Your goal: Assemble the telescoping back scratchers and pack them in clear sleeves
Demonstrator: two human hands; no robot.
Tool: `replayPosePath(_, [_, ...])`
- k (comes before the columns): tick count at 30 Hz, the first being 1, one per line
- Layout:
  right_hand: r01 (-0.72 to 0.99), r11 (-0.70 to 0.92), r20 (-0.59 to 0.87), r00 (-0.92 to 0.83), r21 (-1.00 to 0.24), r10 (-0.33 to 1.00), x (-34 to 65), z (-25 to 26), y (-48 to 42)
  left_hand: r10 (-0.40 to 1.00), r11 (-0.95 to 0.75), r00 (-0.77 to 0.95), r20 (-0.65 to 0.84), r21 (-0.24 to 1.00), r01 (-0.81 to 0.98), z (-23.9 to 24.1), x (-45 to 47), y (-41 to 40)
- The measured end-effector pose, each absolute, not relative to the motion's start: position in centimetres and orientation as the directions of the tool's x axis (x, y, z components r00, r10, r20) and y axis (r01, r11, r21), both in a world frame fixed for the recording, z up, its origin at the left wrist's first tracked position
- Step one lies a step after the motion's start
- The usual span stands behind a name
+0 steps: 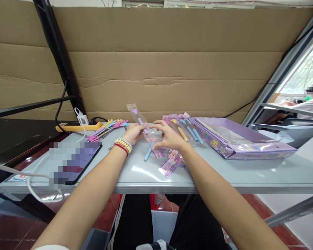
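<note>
My left hand (134, 133) is closed around a clear plastic sleeve (131, 107) with a purple back scratcher (141, 122) inside, its small hand-shaped head pointing up and away. To its right, my right hand (168, 136) is held with thumb and fingers apart, close to the sleeve's lower end. Whether its fingertips touch the plastic I cannot tell. Below the hands lies a blue-handled piece (149, 151), partly hidden by my right fingers. Pink and purple printed cards (168, 168) are scattered under my right wrist.
Several loose scratchers (117, 125) lie behind my left hand. Yellow and blue scratchers in clear sleeves (182, 131) rest beside a purple box (255, 151). A phone (85, 163), white cable (38, 170) and yellow power strip (67, 127) are at left. Cardboard (172, 66) walls the back. Another person sits far right.
</note>
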State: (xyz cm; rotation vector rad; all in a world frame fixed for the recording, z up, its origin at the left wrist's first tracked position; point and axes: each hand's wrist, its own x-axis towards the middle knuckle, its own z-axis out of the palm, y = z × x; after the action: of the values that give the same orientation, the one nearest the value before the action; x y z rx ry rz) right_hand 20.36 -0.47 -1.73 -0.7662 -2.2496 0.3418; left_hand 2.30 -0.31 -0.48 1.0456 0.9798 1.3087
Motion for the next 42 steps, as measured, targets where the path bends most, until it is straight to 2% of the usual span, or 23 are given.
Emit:
replayPosePath(4, [0.476, 0.808, 0.615, -0.535, -0.346, 0.579, 20.3, -2.2, 0.1, 0.998, -0.024, 0.050, 0.038, 0.963, -0.268, -0.4, 2.6, -0.5])
replayPosePath(7, [0.452, 0.832, 0.666, -0.516, -0.323, 0.539, 20.3, -2.2, 0.4, 0.995, -0.034, 0.082, 0.060, 0.959, -0.283, -0.6, 2.6, -0.3])
replayPosePath(12, [0.387, 0.812, 0.641, -0.500, -0.437, 0.583, 20.3, -1.9, 0.2, 0.987, -0.052, 0.135, 0.091, 0.963, -0.264, -1.1, 2.5, 0.2])
replayPosePath(18, [0.306, 0.682, 0.532, -0.448, -0.664, 0.719, 19.9, -1.7, 0.0, 0.983, -0.055, 0.153, 0.098, 0.964, -0.262, -1.1, 2.7, 0.2])
replayPosePath(22, [0.296, 0.604, 0.475, -0.406, -0.740, 0.781, 19.7, -1.4, -0.1, 0.989, -0.072, 0.107, 0.102, 0.964, -0.254, -0.8, 2.9, 0.0])
replayPosePath(27, [0.325, 0.538, 0.431, -0.348, -0.777, 0.832, 19.6, -1.2, -0.6, 0.986, -0.071, 0.126, 0.105, 0.966, -0.249, -0.9, 2.7, 0.0])
replayPosePath(32, [0.429, 0.520, 0.383, -0.369, -0.738, 0.847, 19.6, -1.4, -0.7, 0.977, -0.037, 0.198, 0.072, 0.984, -0.177, -1.0, 2.7, -0.2])
replayPosePath(37, [0.567, 0.447, 0.384, -0.235, -0.692, 0.893, 19.8, -1.2, -0.3, 0.960, -0.035, 0.271, 0.076, 0.988, -0.152, -0.7, 3.2, -0.8])
replayPosePath(39, [0.609, 0.382, 0.327, -0.205, -0.696, 0.923, 19.8, -1.2, -0.3, 0.961, -0.010, 0.271, 0.048, 0.990, -0.140, -0.7, 3.4, -1.0])
replayPosePath(42, [0.590, 0.272, 0.172, -0.221, -0.760, 0.960, 19.7, -1.1, -0.4, 0.961, 0.102, 0.266, -0.075, 0.991, -0.087, -0.8, 3.5, -1.0])
